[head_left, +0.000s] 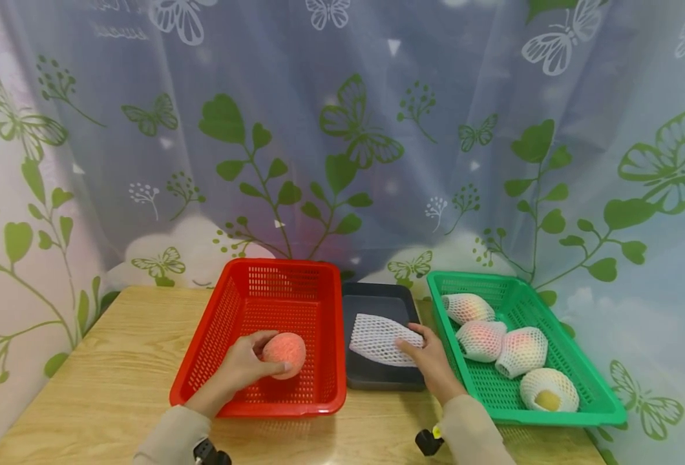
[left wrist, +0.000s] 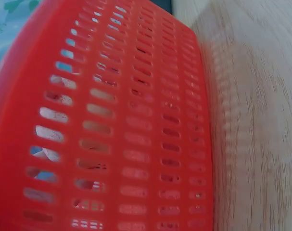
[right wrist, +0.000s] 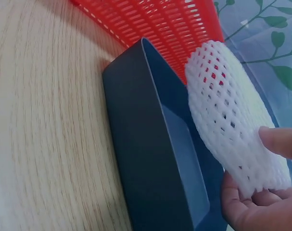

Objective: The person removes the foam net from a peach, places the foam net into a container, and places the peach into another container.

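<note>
My left hand (head_left: 246, 363) grips a round pinkish-orange peach (head_left: 287, 354) inside the red basket (head_left: 338, 361), thumb at its lower edge and fingers behind it. The basket's slotted wall fills most of the left wrist view and mostly hides that hand. My right hand (head_left: 433, 360) pinches one end of a white foam net sleeve (head_left: 380, 339), which looks flat and hangs above the dark grey tray (head_left: 384, 382). In the right wrist view, the thumb presses on the net sleeve (right wrist: 232, 113) while the fingers curl under it.
Right of the tray stands a green basket (head_left: 558, 416) with several fruits in white foam nets (head_left: 482, 341). One netted fruit (head_left: 548, 391) at the near end shows a yellowish patch. A patterned curtain (head_left: 296, 161) hangs behind the wooden table (head_left: 115, 361).
</note>
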{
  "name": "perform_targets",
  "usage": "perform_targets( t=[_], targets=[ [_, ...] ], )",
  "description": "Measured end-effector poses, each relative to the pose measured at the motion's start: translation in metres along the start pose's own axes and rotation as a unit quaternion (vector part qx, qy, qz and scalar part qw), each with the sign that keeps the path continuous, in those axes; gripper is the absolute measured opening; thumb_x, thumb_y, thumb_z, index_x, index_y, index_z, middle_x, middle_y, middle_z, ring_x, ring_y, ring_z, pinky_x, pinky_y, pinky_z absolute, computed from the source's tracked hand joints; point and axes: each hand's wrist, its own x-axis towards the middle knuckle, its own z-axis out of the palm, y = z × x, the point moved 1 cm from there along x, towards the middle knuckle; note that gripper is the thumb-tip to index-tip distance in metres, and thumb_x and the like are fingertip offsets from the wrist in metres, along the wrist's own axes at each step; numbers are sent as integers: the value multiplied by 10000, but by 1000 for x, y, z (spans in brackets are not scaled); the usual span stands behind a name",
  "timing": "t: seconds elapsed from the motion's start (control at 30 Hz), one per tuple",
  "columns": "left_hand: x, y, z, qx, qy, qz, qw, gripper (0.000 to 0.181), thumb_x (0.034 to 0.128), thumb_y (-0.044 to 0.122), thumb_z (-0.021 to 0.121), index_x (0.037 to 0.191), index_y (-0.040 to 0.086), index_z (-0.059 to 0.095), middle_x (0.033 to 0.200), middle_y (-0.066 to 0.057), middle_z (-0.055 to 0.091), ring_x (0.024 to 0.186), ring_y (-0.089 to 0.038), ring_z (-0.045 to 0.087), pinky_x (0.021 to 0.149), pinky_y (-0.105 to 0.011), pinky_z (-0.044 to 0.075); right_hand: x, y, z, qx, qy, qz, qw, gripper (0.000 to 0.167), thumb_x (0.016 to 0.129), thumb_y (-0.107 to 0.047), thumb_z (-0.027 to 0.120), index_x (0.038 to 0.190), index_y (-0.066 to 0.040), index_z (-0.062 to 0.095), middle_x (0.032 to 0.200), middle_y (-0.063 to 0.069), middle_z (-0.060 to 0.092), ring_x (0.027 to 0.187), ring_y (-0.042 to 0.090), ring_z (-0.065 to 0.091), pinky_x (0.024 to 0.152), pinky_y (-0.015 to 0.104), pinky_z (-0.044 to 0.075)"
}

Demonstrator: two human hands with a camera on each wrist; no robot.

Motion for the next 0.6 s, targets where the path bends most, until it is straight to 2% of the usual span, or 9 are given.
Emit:
perform_targets(
  t=[0.13,0.33,0.47,0.6],
  targets=[
    [2,-4,-1,281,117,-44,9995,680,675,112,864,1269,-32,566,1183,-157,637,988,-258,630,805,-398,558,7,4,4,-84,-185,55,9998,532,923,-119,626,1397,0,418,1366,265,433,1183,348,483,964,468,429],
    [8,-8,0,790,290,-279,9961,666,666,111,864,1251,-30,579,1168,-159,644,989,-266,631,816,-427,554,16,8,7,-417,-307,68,9986,482,919,-65,610,1372,-2,459,1383,247,446,1232,373,458,1009,530,400],
    [10,-9,0,1054,303,-431,9930,665,660,93,863,1246,-39,579,1176,-176,638,1003,-279,622,849,-466,537,20,11,9,-704,-311,-23,9970,461,892,-8,614,1333,32,485,1351,267,468,1189,376,480,964,509,433],
    [10,-11,-1,1202,260,-502,9911,677,643,76,866,1239,-59,573,1167,-199,634,983,-291,621,839,-485,533,22,17,11,-955,-237,-199,9950,416,848,49,633,1253,72,538,1243,270,542,1089,358,535,902,467,468]
  ],
)
